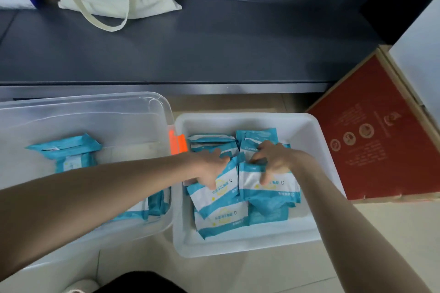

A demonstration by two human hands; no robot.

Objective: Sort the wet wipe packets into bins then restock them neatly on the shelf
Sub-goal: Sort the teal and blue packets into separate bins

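Your left fingers (pixel 222 161) and right fingers (pixel 262 153) each pinched a packet (pixel 278 189) in the white bin (pixel 238 245). Loose, slick stack (pixel 221 219) lay beneath them; a hurried lift could have dragged neighbours out.

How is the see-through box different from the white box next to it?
The see-through box has clear walls; the white box is solid. The see-through box holds a few wipe packs with bare bottom showing; the white box is piled with small packets. The left hand and right hand grip small packets in the white box, none in the see-through one. Both sit on the floor and hold teal-and-white wipes.
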